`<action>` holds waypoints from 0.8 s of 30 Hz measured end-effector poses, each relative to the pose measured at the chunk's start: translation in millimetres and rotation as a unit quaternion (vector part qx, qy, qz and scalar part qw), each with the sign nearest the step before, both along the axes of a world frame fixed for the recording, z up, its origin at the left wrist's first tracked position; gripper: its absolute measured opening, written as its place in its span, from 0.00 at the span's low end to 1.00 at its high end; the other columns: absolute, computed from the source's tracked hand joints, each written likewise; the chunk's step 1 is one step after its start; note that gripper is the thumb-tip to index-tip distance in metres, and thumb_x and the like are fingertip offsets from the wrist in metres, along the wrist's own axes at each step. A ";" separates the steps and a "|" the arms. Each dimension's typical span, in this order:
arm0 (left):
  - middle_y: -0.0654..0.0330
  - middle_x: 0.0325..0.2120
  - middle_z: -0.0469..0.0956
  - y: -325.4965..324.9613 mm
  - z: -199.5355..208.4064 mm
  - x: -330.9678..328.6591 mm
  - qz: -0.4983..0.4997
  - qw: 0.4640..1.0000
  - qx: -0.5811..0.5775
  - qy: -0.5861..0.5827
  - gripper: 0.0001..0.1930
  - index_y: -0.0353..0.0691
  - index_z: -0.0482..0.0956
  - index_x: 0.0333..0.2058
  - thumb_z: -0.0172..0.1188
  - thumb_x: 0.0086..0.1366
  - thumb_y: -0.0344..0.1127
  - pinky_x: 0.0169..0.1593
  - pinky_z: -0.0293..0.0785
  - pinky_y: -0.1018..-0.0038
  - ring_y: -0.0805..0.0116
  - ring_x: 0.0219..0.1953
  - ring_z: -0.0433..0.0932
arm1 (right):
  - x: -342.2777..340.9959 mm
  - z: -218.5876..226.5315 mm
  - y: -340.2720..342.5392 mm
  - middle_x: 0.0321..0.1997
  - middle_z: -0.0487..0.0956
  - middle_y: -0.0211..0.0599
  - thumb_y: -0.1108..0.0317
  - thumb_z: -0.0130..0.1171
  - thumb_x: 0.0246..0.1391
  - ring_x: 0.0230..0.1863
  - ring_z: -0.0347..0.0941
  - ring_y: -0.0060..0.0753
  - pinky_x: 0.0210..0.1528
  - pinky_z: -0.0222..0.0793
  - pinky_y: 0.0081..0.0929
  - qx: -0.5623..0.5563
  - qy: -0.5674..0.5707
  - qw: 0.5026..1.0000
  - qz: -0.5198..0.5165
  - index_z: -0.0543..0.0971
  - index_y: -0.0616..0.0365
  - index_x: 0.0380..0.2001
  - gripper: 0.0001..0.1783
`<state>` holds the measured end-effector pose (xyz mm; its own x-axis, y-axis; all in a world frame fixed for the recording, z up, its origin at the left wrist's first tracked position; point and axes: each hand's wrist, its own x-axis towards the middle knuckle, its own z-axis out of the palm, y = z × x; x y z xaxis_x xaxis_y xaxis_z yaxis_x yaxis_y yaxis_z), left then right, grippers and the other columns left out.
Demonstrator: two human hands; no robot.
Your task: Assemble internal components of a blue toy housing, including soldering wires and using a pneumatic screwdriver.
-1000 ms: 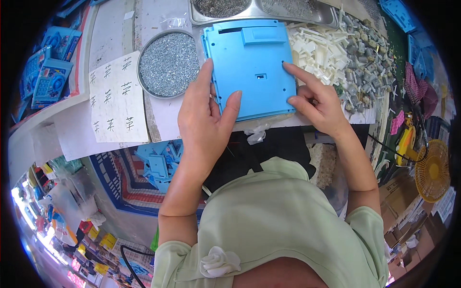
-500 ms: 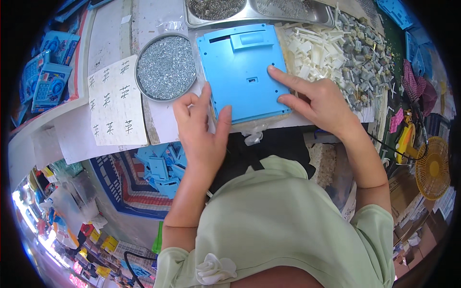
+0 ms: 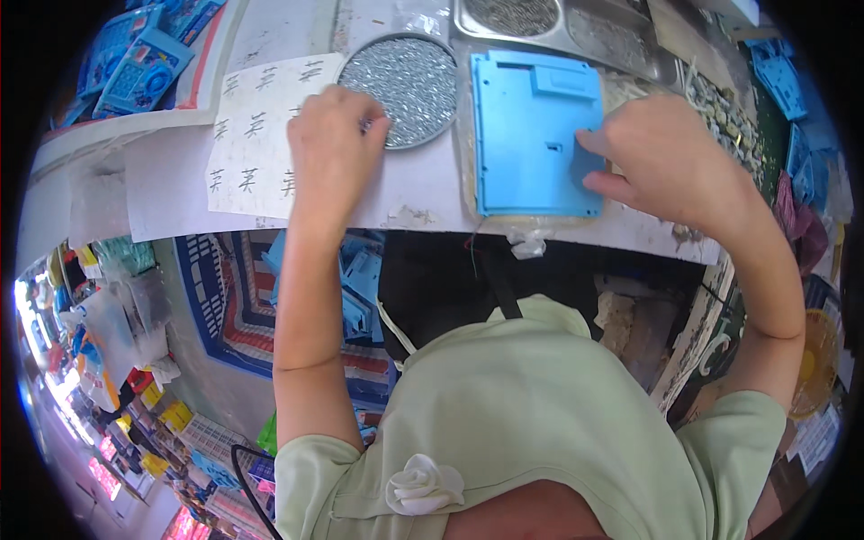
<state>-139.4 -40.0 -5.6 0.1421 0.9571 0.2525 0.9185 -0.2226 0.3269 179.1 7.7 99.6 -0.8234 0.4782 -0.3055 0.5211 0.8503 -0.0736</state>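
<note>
A flat blue plastic casing (image 3: pixel 531 171) lies on the bench, with a raised block near its top and a small slot in the middle. My right hand (image 3: pixel 670 162) is at its right edge, index finger and thumb apart, their tips on or just over the casing. To the left, my left hand (image 3: pixel 337 144) bends over the rim of a round tin (image 3: pixel 447 126) filled with small silvery screws (image 3: pixel 400 81). Its thumb and fingers are closed together at the screws. Whatever they pinch is too small to make out.
Under my left wrist lies a handwritten paper sheet (image 3: pixel 252 135). A metal tray (image 3: pixel 576 63) holding small metal parts stands at the back. Small parts (image 3: pixel 720 108) are heaped on the right. Blue casings (image 3: pixel 144 72) lie at far left, more (image 3: pixel 360 288) in a basket below.
My left hand has left the casing's left edge and moved left to the screw tin. The right hand stays by the casing's right edge. The whole view has shifted.
</note>
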 end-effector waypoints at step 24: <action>0.64 0.27 0.78 7.2 0.1 31.5 0.021 0.964 0.013 -0.264 0.05 0.36 0.82 0.36 0.67 0.64 0.30 0.32 0.67 0.75 0.75 0.27 0.72 | -163.8 -107.2 102.9 0.34 0.85 0.44 0.60 0.61 0.52 0.44 0.80 0.49 0.46 0.73 0.50 0.084 0.177 0.981 0.003 0.86 0.56 0.28 0.11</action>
<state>-107.9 -32.9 -5.5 -0.0525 0.9513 0.3036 0.6339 -0.2032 0.7463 15.3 110.5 -7.5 -0.8666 0.4920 0.0834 0.4830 0.8690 -0.1077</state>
